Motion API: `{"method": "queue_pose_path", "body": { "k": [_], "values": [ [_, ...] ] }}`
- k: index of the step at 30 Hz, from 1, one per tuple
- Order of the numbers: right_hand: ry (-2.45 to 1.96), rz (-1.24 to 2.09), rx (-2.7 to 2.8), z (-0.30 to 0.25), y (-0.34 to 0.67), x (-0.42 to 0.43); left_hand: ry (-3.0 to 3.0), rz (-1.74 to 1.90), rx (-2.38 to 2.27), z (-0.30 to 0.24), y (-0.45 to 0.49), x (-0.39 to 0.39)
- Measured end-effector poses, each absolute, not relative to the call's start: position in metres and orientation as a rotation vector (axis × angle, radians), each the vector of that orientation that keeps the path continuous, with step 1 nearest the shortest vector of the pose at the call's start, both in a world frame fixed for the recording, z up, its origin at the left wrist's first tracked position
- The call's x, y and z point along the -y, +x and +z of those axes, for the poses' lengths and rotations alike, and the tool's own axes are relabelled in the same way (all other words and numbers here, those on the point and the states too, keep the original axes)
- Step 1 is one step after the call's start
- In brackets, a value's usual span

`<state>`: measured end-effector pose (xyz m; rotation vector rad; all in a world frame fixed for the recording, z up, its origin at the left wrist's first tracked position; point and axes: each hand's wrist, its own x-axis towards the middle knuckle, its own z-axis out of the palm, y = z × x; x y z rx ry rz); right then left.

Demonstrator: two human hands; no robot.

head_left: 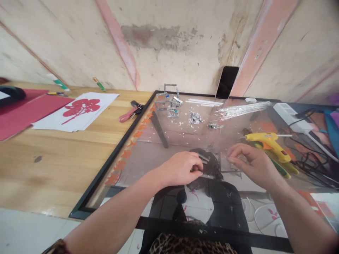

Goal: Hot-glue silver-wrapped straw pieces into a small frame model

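Over the glass tabletop [143, 155], my left hand [182, 167] is closed, thumb and fingers pressed together in a pinch. My right hand [251, 164] hovers to its right, thumb and index fingertips also pinched. Whatever either pinch holds is too small or hidden to make out. A gap separates the two hands. Dark reflections in the glass lie between them. Beyond the hands are a heap of silvery scraps [195, 117], a smaller silver pile [213, 126] and a bundle of thin wires [241, 111]. Nearest my right hand lies a yellow glue gun [268, 139].
A phone [227, 82] leans against the wall. Small clear-and-silver pieces [169, 102] and white sticks [203, 102] lie at the back. Right are a power strip [291, 116], cables [312, 164] and green-handled pliers [280, 165]. Left, a wooden table [79, 165] holds scissors [129, 113] and papers [53, 121].
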<state>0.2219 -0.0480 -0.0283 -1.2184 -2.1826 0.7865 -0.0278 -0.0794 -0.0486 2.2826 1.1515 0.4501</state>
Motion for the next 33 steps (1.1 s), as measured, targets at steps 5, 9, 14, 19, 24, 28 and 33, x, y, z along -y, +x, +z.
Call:
{"method": "queue_pose_path", "body": {
  "k": [5,9,14,19,24,28,33],
  "values": [
    [-1.352,0.730,2.171,-0.039,0.228,0.042,2.206,0.741,-1.262,-0.044,-0.029,0.076],
    [-1.431,0.650,2.123,-0.052,0.231,0.035,2.166,1.001,-1.398,-0.040,-0.033,0.073],
    [-1.412,0.574,2.007,-0.061,0.234,0.030,2.114,1.128,-1.603,-0.043,-0.043,0.065],
    [-1.393,0.554,1.804,-0.056,0.237,0.032,2.082,1.187,-1.696,-0.058,-0.052,0.054],
    [-1.370,0.496,1.675,-0.049,0.242,0.034,2.062,1.232,-1.780,-0.072,-0.058,0.047],
    [-1.342,0.444,1.674,-0.046,0.245,0.037,2.049,1.267,-1.849,-0.081,-0.061,0.046],
    [-1.234,0.558,1.653,-0.044,0.249,0.042,2.035,1.286,-1.931,-0.090,-0.062,0.047]
  ]
}}
